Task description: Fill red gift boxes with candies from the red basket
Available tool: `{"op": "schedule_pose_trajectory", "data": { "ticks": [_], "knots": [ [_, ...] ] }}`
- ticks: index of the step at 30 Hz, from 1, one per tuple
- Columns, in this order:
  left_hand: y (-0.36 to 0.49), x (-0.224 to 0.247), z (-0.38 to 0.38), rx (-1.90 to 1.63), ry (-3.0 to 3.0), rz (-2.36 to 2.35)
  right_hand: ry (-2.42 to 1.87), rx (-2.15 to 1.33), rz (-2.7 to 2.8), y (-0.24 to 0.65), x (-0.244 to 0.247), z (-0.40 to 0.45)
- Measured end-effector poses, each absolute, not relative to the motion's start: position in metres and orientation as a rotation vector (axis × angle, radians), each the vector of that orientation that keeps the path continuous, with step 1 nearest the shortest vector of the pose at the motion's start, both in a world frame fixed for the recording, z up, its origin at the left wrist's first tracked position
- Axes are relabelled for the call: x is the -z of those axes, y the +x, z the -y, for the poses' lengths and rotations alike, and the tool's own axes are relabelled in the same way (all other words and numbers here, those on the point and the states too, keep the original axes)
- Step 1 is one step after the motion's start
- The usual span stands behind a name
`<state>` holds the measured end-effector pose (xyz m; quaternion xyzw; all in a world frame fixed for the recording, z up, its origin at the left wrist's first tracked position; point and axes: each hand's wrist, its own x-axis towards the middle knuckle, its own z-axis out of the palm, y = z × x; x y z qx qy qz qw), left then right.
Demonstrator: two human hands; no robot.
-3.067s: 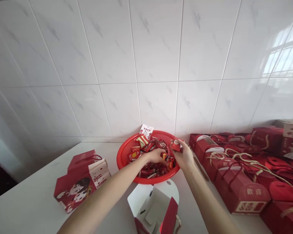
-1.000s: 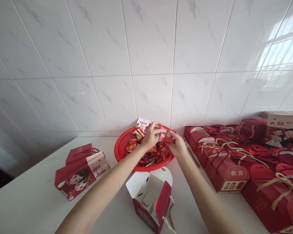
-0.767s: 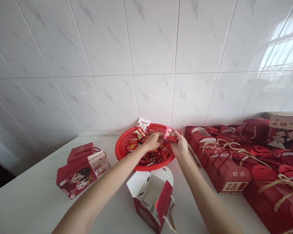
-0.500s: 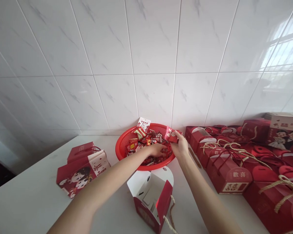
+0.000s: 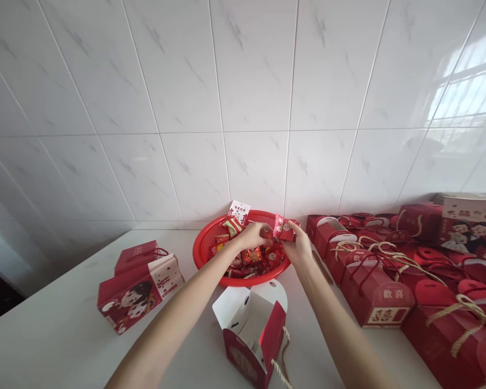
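Over the right rim of a red plastic basket point(image 5: 210, 269), my right hand point(image 5: 299, 247) is closed on red and pink wrapped candies point(image 5: 284, 228). My left hand point(image 5: 254, 236) is above the basket's middle, its fingers closed round a small red wrapped candy point(image 5: 266, 232) and close to those in my right hand. Many wrapped candies point(image 5: 249, 258) fill the basket, with a white printed card point(image 5: 240, 209) upright at its back. In front of the basket stands a red gift box point(image 5: 247, 346) with its white-lined flaps open and a rope handle at its right.
Rows of closed red gift boxes point(image 5: 376, 286) with rope handles cover the right side of the white table point(image 5: 56, 324). At the left lie two red boxes point(image 5: 135, 294), one with a cartoon print. A tiled wall point(image 5: 255, 162) rises behind.
My left hand has lifted up from among the candies and come nearer my right hand, now with a small red candy in it. My right hand stays almost in place.
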<state>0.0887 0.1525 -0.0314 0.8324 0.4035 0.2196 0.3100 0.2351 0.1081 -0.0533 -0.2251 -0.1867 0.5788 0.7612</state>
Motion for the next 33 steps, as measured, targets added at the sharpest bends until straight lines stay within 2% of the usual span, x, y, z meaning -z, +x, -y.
{"op": "schedule_pose_trajectory", "data": {
  "ticks": [5, 11, 14, 20, 27, 33],
  "knots": [
    [0.064, 0.012, -0.129, -0.885, 2.049, -1.033, -0.491, -1.316, 0.487, 0.23, 0.033, -0.091],
    [0.033, 0.0, -0.076, -0.96, 1.884, -0.93, -0.56, -1.325, 0.881, 0.22, -0.003, -0.047],
    [0.022, -0.008, -0.05, -0.825, 1.963, -0.88, -0.613, -1.292, 1.148, 0.223, -0.018, -0.026],
    [0.015, -0.022, -0.009, -0.273, 2.253, -0.902, -0.687, -1.148, 1.526, 0.239, -0.037, 0.007],
    [0.01, -0.025, 0.006, 0.006, 2.338, -1.327, -0.792, -1.03, 1.771, 0.236, -0.039, 0.016],
    [0.0, -0.022, 0.009, 0.202, 2.337, -1.346, -0.785, -1.102, 2.237, 0.225, -0.03, 0.011]
  ]
}}
